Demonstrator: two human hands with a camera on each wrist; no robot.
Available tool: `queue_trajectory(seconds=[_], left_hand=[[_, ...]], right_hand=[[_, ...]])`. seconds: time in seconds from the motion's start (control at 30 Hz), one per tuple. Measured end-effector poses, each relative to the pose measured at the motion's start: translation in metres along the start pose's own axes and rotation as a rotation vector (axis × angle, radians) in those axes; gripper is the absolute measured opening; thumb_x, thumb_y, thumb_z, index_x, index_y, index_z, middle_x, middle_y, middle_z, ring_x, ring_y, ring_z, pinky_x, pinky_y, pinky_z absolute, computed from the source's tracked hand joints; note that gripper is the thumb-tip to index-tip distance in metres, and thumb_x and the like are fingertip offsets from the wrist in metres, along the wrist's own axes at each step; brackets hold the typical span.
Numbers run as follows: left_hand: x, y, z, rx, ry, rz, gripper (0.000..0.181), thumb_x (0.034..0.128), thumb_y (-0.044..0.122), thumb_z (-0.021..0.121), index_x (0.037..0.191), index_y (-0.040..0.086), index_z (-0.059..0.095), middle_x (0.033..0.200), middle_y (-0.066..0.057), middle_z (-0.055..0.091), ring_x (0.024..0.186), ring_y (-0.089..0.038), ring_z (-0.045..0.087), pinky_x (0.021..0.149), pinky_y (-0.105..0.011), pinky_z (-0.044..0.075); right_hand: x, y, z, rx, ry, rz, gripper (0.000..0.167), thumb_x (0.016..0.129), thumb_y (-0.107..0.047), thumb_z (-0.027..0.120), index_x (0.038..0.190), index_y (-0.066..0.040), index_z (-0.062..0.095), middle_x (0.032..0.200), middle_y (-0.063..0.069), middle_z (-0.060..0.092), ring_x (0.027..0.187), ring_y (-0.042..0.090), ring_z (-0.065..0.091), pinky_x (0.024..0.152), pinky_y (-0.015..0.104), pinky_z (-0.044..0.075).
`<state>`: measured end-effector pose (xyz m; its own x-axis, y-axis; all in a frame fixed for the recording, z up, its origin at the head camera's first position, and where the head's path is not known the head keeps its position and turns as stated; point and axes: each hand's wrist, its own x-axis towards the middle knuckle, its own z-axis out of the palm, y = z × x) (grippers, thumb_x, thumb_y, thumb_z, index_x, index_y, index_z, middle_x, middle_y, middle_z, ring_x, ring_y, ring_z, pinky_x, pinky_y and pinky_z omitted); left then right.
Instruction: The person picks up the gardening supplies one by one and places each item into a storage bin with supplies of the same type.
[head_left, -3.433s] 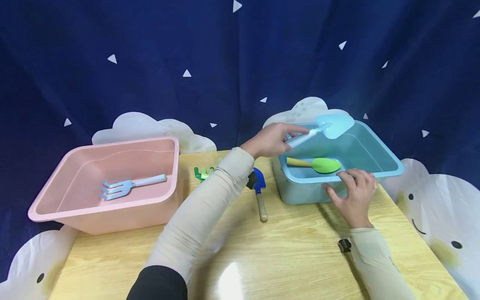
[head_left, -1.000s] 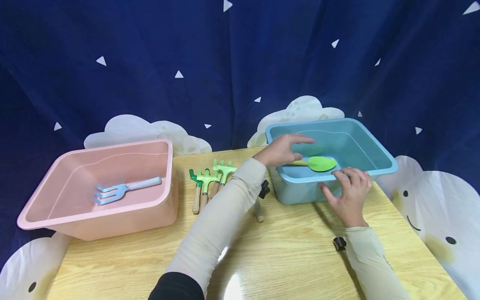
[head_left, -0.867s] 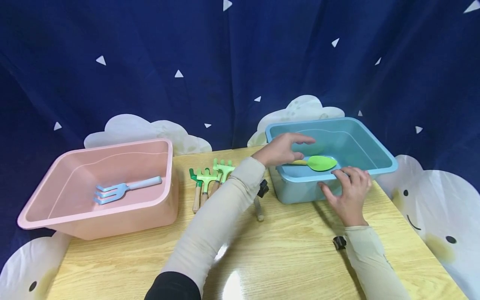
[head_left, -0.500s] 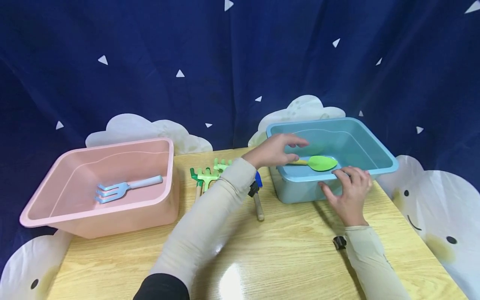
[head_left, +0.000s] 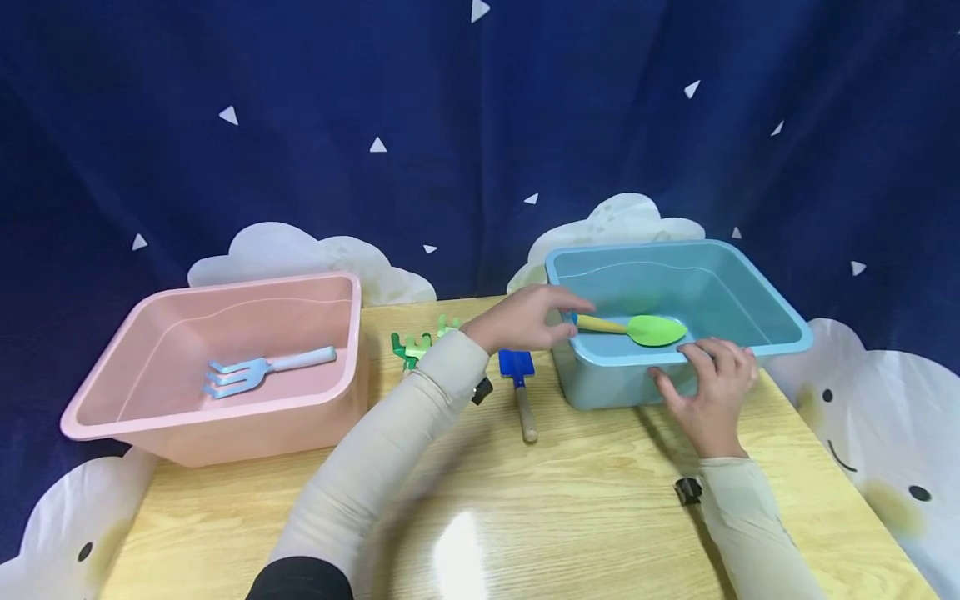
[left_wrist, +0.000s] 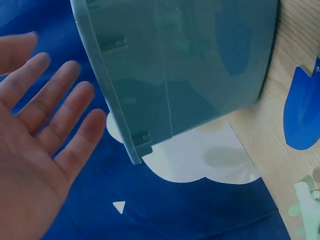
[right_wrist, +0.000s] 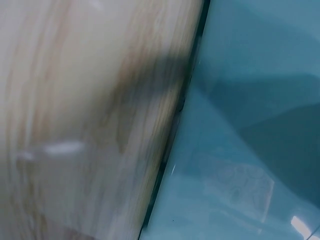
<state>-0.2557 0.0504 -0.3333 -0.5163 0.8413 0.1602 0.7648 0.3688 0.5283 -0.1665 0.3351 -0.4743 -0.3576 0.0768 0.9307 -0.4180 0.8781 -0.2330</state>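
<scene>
My left hand [head_left: 528, 319] is held over the left rim of the blue bin [head_left: 757, 292], fingers extended and holding nothing. In the left wrist view the same hand [left_wrist: 35, 145] shows its palm and spread fingers, apart from the bin's wall [left_wrist: 190, 65]. My right hand [head_left: 716, 392] grips the bin's near rim, fingers over the edge and thumb against the outside. Inside the bin lies a green trowel [head_left: 656, 331] with a yellow handle, a bit of light blue showing behind its blade. The right wrist view shows only the bin's outer wall [right_wrist: 250, 150] and tabletop, no hand.
On the left stands a pink bin [head_left: 247, 429] with a light blue hand fork [head_left: 247, 377] inside. A blue shovel [head_left: 517, 367] with a wooden handle lies on the table [head_left: 570, 517] between the bins. Small green rakes [head_left: 412, 350] are partly hidden by my left arm.
The light blue trowel that my left hand held over the blue bin has been let go. That hand has since drawn back leftward toward the rim. My right hand keeps its grip.
</scene>
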Motion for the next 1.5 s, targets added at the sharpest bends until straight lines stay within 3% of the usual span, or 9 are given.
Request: queue_trajectory(seconds=[0.13,0.3,0.47,0.57,0.73,0.87,1.03,1.3,1.5], left_hand=[[0.0,0.0,0.0,-0.036,0.066,0.041,0.038,0.0942,0.016,0.057,0.132,0.011,0.064,0.136,-0.004,0.065,0.127,-0.015,0.058,0.108,-0.028,0.045],[-0.004,-0.002,0.001,-0.096,0.158,0.05,0.035,0.0936,0.014,0.056,0.126,0.011,0.068,0.131,-0.004,0.067,0.114,-0.018,0.064,0.098,-0.033,0.051],[-0.015,-0.011,0.004,-0.095,0.238,0.036,0.032,0.0935,0.013,0.058,0.123,0.011,0.07,0.126,-0.003,0.07,0.104,-0.017,0.066,0.092,-0.038,0.054],[-0.022,-0.016,0.008,-0.1,0.247,-0.009,0.031,0.0946,0.014,0.057,0.122,0.012,0.07,0.124,-0.002,0.071,0.105,-0.018,0.066,0.092,-0.038,0.054],[-0.032,-0.024,0.018,-0.12,0.239,-0.076,0.03,0.0973,0.017,0.055,0.124,0.012,0.069,0.125,-0.002,0.07,0.105,-0.017,0.067,0.092,-0.036,0.054],[-0.037,-0.032,0.027,-0.144,0.239,-0.092,0.03,0.0968,0.014,0.055,0.122,0.011,0.07,0.124,-0.002,0.07,0.102,-0.017,0.068,0.09,-0.037,0.055],[-0.046,-0.041,0.034,-0.158,0.235,-0.107,0.03,0.0944,0.01,0.057,0.121,0.01,0.071,0.122,-0.004,0.072,0.099,-0.016,0.068,0.087,-0.028,0.054],[-0.054,-0.062,0.05,-0.11,0.061,-0.209,0.035,0.0978,0.023,0.057,0.129,0.008,0.065,0.127,-0.007,0.069,0.106,-0.02,0.067,0.096,-0.037,0.053],[-0.059,-0.071,0.069,-0.032,0.001,-0.213,0.031,0.0969,0.021,0.058,0.122,0.007,0.069,0.119,-0.009,0.071,0.11,-0.025,0.067,0.097,-0.038,0.053]], right_hand=[[0.002,0.003,-0.003,-0.003,0.01,0.0,0.056,0.082,-0.055,0.069,0.095,-0.001,0.065,0.102,0.023,0.06,0.105,0.042,0.049,0.109,0.054,0.021],[0.003,0.004,-0.004,-0.007,0.008,-0.003,0.057,0.083,-0.056,0.068,0.094,0.0,0.065,0.102,0.024,0.06,0.105,0.043,0.049,0.11,0.051,0.021],[0.004,0.004,-0.004,-0.006,0.008,-0.004,0.058,0.083,-0.056,0.068,0.094,0.0,0.066,0.102,0.024,0.06,0.105,0.043,0.049,0.108,0.059,0.022],[0.002,0.004,-0.004,-0.008,0.001,-0.001,0.058,0.082,-0.056,0.068,0.094,0.0,0.066,0.102,0.024,0.06,0.106,0.042,0.049,0.108,0.06,0.022],[-0.002,0.003,-0.004,-0.006,0.006,0.0,0.058,0.082,-0.057,0.068,0.094,0.0,0.066,0.101,0.024,0.06,0.105,0.042,0.049,0.11,0.054,0.021],[-0.003,0.003,-0.004,-0.005,0.009,-0.002,0.057,0.083,-0.056,0.068,0.095,0.0,0.066,0.102,0.024,0.06,0.105,0.042,0.049,0.111,0.05,0.02],[-0.001,0.001,-0.003,-0.004,0.008,-0.008,0.057,0.083,-0.055,0.067,0.095,0.0,0.066,0.102,0.024,0.06,0.105,0.042,0.049,0.11,0.052,0.021],[0.001,-0.001,0.0,0.006,0.013,-0.005,0.055,0.082,-0.053,0.068,0.094,0.0,0.066,0.102,0.024,0.06,0.105,0.042,0.049,0.11,0.051,0.02],[0.0,-0.002,0.0,0.003,0.008,-0.007,0.055,0.083,-0.053,0.068,0.095,0.0,0.066,0.103,0.024,0.06,0.105,0.041,0.049,0.109,0.054,0.02]])
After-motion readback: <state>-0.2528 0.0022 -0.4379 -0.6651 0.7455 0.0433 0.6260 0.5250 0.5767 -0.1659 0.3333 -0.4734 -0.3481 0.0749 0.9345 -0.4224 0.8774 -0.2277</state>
